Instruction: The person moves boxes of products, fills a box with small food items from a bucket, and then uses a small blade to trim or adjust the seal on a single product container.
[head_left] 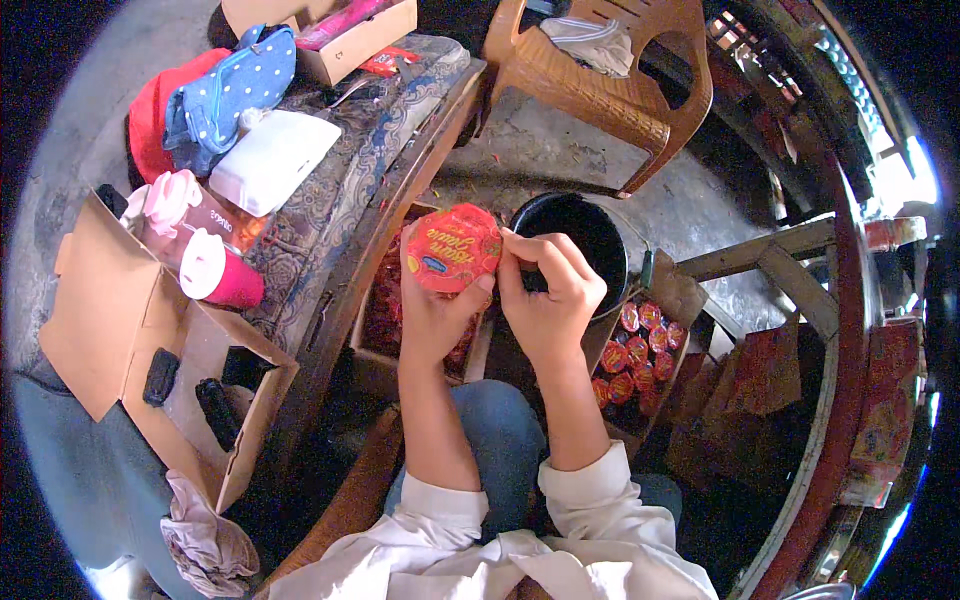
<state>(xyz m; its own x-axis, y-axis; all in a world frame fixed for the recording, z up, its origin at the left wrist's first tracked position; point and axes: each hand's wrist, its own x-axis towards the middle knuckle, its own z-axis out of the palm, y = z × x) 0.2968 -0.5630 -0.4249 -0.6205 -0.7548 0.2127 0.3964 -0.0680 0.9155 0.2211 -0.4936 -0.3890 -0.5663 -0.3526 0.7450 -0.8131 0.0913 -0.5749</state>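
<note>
My left hand is wrapped around a cup with a round red printed lid, held up over my lap. The body of the cup is mostly hidden behind the lid and my fingers. My right hand is closed in a pinch at the right edge of the lid, thumb and forefinger together. Below my hands stands an open carton with red, shiny packs inside. To the right, several small red-lidded cups sit in a box.
Just past my right hand is a black bucket. On the left, a patterned bench carries a white container, a pink cup and a blue dotted bag. An open cardboard box lies nearer. A brown chair stands ahead.
</note>
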